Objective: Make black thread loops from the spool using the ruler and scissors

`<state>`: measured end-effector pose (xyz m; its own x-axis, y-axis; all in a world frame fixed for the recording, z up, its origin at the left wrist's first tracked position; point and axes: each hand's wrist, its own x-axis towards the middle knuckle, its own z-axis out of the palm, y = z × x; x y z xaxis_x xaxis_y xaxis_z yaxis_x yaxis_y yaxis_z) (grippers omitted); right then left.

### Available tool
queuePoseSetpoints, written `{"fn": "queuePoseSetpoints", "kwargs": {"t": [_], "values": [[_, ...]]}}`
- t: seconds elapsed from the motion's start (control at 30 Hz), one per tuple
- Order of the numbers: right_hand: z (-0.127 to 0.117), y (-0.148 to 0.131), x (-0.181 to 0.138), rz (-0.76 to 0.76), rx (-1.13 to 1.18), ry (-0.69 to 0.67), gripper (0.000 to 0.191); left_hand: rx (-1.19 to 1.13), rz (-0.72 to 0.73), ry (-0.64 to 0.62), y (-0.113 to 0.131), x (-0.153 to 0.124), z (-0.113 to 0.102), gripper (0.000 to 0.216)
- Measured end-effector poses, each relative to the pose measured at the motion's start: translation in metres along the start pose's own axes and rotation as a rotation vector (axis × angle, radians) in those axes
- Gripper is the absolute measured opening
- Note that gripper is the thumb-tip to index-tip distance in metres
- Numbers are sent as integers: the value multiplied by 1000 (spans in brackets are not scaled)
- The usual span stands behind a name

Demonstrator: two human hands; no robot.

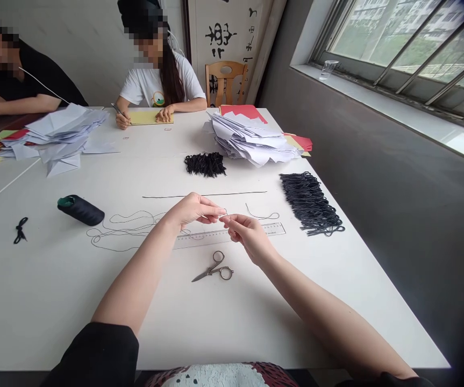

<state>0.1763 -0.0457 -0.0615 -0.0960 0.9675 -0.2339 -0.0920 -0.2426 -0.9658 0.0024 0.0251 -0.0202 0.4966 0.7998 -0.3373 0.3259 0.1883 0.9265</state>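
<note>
My left hand (193, 210) and my right hand (248, 232) meet over a clear ruler (277, 229), fingertips pinched close together on a thin black thread (226, 210). A little of the thread shows as a small bend between them. Loose thread (125, 217) lies in tangled loops left of my hands, near a black spool (81, 209) lying on its side. Behind my hands a straight dark cord (167, 196) stretches across the table. Closer to me lie metal scissors (211, 272), blades partly spread, touched by neither hand.
Looped black cords form a row (310, 204) at the right edge and a pile (205, 164) farther back. A knotted cord (20, 231) lies left. Paper stacks (251, 141) stand behind. Across the table a person (163, 80) writes on yellow paper; another sits left.
</note>
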Motion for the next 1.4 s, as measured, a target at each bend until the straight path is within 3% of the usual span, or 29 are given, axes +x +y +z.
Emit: {"fn": "queuePoseSetpoints", "kwargs": {"t": [0.37,1.03,1.4], "values": [[2,1,6,45,145,-8,40,36,-7,16,3,-2,2,22],[1,4,6,11,49,53,34,109,-45,85,10,-8,7,17],[1,6,6,-1,35,65,42,127,-41,94,11,-8,9,14]]}}
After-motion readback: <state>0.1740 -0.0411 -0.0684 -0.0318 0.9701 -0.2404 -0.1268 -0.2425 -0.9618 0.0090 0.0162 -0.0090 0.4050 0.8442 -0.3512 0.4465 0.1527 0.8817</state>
